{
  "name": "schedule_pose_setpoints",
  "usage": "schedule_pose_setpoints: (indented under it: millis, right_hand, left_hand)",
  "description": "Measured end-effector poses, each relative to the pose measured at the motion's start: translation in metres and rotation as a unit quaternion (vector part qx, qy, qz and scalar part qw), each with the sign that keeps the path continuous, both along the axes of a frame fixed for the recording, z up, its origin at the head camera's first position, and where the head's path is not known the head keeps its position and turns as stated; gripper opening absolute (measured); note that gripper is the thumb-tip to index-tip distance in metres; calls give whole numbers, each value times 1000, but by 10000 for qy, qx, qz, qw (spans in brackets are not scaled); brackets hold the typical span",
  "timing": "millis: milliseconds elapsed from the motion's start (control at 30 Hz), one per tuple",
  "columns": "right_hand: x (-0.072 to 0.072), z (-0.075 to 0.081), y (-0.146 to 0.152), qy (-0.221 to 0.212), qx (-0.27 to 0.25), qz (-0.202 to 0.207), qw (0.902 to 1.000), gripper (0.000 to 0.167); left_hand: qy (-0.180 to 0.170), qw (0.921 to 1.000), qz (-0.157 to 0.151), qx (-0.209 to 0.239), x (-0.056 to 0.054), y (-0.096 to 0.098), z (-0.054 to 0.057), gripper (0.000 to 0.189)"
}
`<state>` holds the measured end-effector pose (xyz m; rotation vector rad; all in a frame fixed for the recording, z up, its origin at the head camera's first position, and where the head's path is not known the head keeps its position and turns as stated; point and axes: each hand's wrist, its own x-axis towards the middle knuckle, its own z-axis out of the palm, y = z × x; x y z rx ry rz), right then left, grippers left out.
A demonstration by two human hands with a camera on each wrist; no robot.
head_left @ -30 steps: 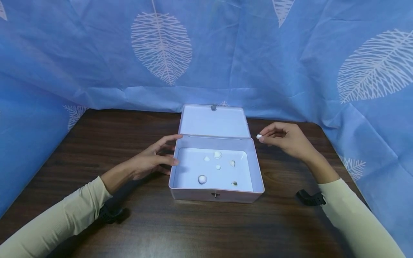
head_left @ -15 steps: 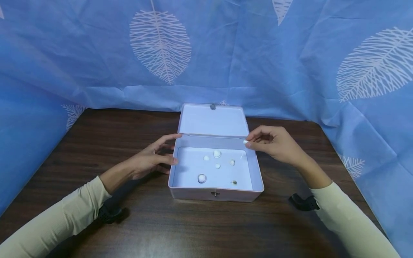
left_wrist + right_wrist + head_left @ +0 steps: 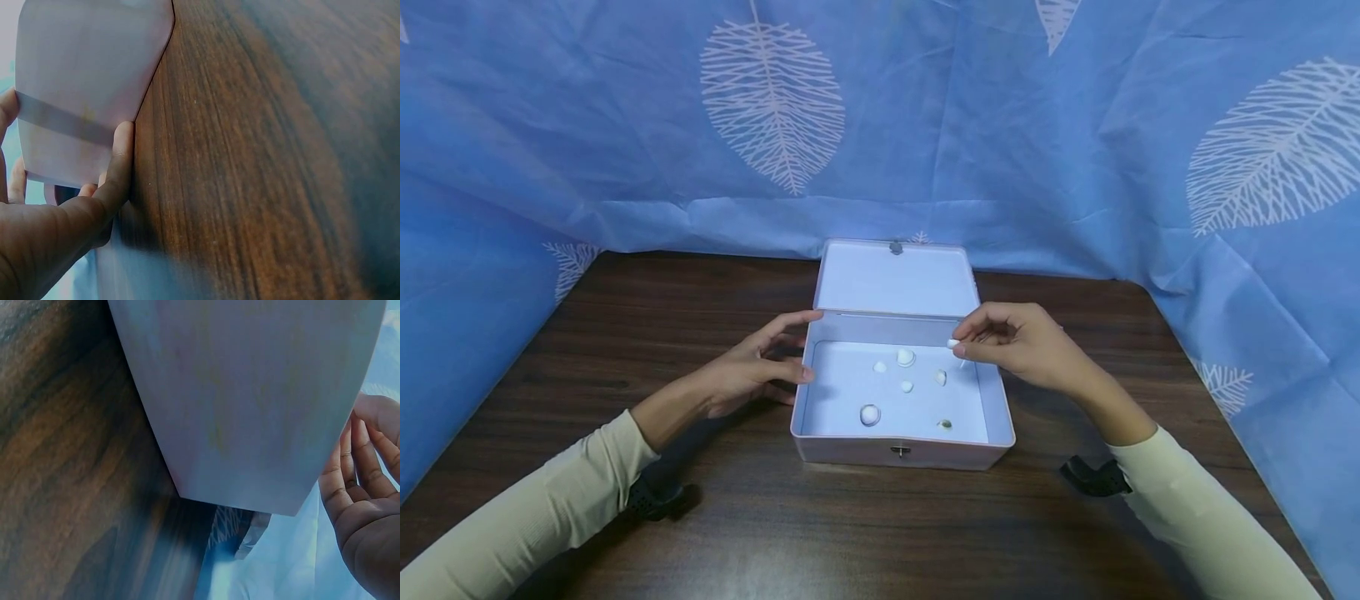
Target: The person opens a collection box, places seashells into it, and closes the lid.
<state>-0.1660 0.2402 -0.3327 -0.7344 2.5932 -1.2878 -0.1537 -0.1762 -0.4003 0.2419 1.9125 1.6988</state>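
Note:
A pale metal box stands on the table with its lid folded back. Several small shells lie on its floor, among them a round white shell near the front and a darker shell at front right. My left hand rests against the box's left side, thumb at the rim and one finger at the rear corner. Over the right rear part of the box, my right hand pinches a small white shell between thumb and finger. The right wrist view hides that shell behind the box wall.
The dark wooden table extends around the box. Behind it and along both sides hangs a blue cloth with white leaf prints. The raised lid stands close to the cloth at the back edge.
My right hand has moved left and slightly nearer, carrying the small white shell from beside the box to above its inside. The left hand stays at the box's left side.

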Motion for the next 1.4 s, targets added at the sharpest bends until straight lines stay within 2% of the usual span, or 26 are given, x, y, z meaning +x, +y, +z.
schedule_pose_setpoints:
  millis: [433, 700, 900, 1133, 1400]
  right_hand:
    - [4, -1, -2, -37, 103, -41, 9999, 15]
    - [6, 2, 17, -83, -17, -359, 9993, 12]
    - [6, 6, 36, 182, -25, -607, 9980, 14]
    - [-5, 2, 65, 425, 88, -977, 9943, 17]
    - [-21, -9, 95, 314, -129, -1150, 9928, 20]
  left_hand:
    - [-5, 10000, -9, 3, 0, 0, 0, 92]
    - [18, 10000, -29, 4, 1, -1, -1, 94]
    - [31, 10000, -24, 22, 2, 0, 0, 94]
    - [39, 10000, -44, 42, 2, -1, 0, 93]
    - [33, 9999, -75, 63, 2, -1, 1, 92]
